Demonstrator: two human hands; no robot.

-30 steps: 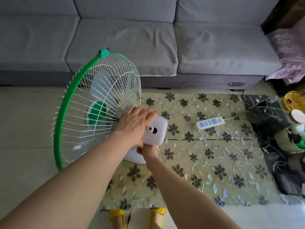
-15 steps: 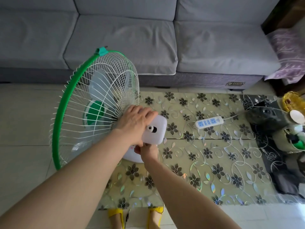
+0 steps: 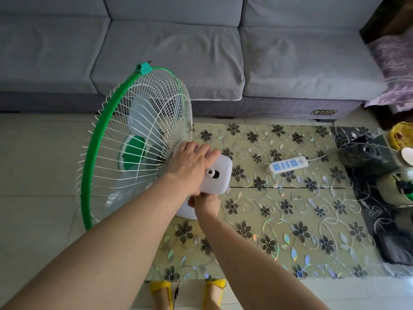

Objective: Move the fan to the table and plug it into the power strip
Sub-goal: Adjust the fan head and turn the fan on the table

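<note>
The fan [image 3: 136, 151] has a green-rimmed white wire cage and a white motor housing. It sits at the left end of the low table [image 3: 290, 231], its cage hanging out over the floor. My left hand [image 3: 190, 166] grips the top of the motor housing where it meets the cage. My right hand [image 3: 204, 203] holds the fan's neck just under the housing, its fingers mostly hidden. The white base shows below my hands. A white power strip [image 3: 288, 164] with blue sockets lies on the table to the right. The fan's plug is not visible.
A grey sofa [image 3: 201, 52] runs along the far side of the table. At the table's right end stand a dark round object [image 3: 366, 157], a yellow wire basket [image 3: 401, 134] and cups. My feet in yellow slippers [image 3: 190, 291] are at the near edge.
The fan and both hands have shifted slightly up and away in the view; my grip on the fan is unchanged.
</note>
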